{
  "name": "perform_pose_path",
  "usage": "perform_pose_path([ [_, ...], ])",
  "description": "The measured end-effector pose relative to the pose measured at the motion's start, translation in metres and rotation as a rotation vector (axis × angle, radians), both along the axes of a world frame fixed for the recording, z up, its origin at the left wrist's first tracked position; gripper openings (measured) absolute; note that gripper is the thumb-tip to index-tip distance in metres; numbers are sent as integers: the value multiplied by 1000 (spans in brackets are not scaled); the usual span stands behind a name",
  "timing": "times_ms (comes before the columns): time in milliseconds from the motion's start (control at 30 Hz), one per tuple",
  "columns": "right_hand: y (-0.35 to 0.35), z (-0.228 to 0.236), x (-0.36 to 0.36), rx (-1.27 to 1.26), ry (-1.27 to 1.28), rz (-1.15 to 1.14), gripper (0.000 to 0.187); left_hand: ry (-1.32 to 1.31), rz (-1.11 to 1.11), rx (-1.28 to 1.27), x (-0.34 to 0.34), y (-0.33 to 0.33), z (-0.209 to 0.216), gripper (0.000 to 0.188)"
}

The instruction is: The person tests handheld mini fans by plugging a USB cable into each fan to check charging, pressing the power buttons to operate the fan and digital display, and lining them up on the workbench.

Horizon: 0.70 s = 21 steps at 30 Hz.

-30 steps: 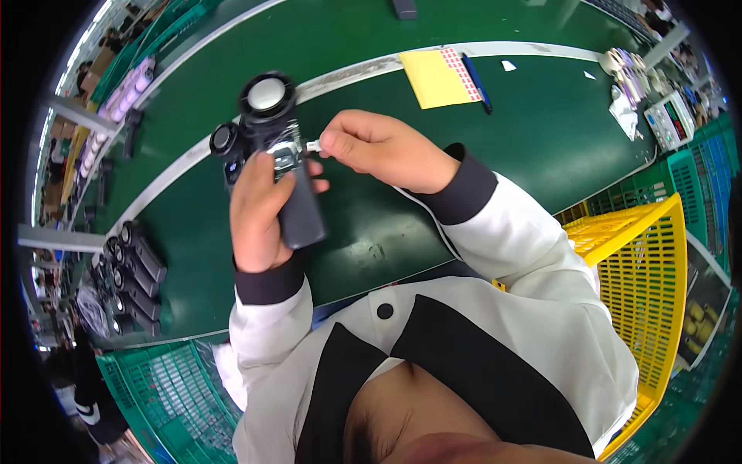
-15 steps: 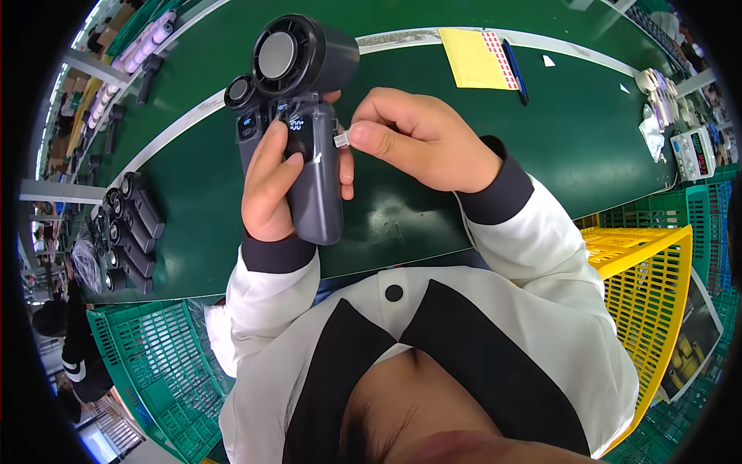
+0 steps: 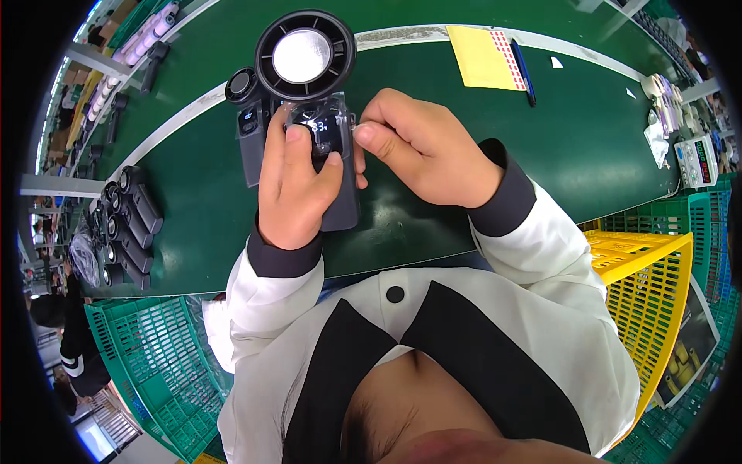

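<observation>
My left hand (image 3: pixel 297 182) is closed round a dark grey handheld fan (image 3: pixel 342 203). Its thumb lies over the front of the handle, below a lit display, and some fingertips show past the right edge. The round fan head with a silver centre tilts up at the top. At the handle's right side, my right hand (image 3: pixel 421 147) pinches a small whitish cable plug, now mostly hidden by the fingertips and against the fan. A second, similar fan (image 3: pixel 251 147) with a lit display lies just left of the held one, partly covered by it.
Several dark fans (image 3: pixel 131 224) lie at the table's left edge. A yellow notepad (image 3: pixel 479 58) and a dark pen (image 3: pixel 523 73) lie at the far side. A small meter (image 3: pixel 696 162) stands far right. Green (image 3: pixel 154 363) and yellow (image 3: pixel 649 271) crates flank me below the table edge.
The held fan has turned so its head faces up more, and its displayed reading has changed. The plug, visible beside the handle before, is now against it, mostly covered by my right fingertips.
</observation>
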State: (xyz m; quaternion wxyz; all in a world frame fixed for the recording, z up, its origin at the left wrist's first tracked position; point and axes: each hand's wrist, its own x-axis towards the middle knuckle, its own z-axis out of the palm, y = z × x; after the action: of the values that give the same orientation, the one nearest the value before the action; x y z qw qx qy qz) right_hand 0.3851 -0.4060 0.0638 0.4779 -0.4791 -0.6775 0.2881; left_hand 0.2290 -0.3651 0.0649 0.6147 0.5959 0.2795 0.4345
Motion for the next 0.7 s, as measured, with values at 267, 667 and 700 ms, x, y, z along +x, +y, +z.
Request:
perform_pose_path([
  [267, -4, 18, 14, -170, 27, 230, 16, -161, -220, -27, -5, 0, -1, 49],
  [667, -5, 18, 4, -198, 87, 107, 13, -57, -308, -161, -10, 11, 2, 48],
  [700, -6, 17, 3, -199, 135, 117, 12, -60, -309, -182, -11, 10, 3, 49],
])
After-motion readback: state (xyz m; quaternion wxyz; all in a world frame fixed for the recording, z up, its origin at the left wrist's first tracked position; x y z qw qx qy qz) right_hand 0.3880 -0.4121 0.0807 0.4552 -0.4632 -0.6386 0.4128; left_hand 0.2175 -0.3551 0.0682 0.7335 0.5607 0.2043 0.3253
